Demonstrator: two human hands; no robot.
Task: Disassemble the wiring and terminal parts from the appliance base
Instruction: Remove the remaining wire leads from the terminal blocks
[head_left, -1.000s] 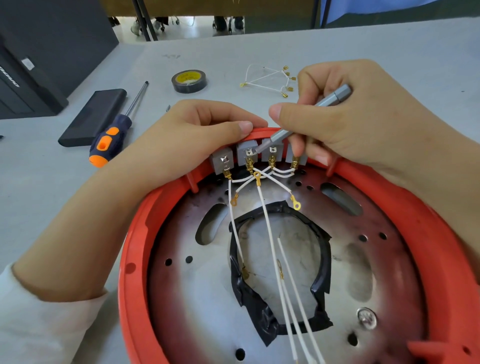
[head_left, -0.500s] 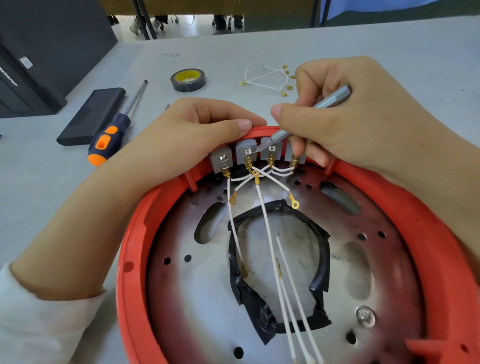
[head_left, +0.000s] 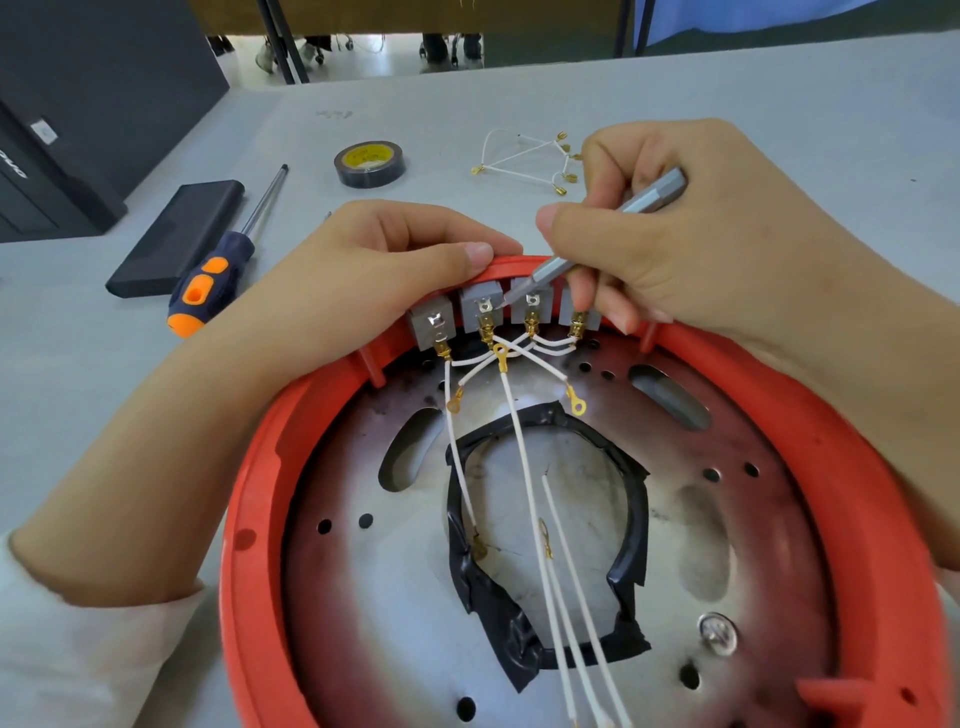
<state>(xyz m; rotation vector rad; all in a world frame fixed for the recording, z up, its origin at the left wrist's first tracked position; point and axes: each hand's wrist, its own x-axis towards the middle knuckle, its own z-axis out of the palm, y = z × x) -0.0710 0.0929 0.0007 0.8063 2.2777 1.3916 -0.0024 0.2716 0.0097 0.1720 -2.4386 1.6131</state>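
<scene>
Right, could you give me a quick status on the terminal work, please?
Left hand grips red base rim. Right hand holds grey driver, tip at second terminal block. White wires attached. Nothing in the way.

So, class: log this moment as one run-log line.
left hand: grips red base rim | right hand: holds grey driver bit | tip: second terminal block | wires: attached
</scene>
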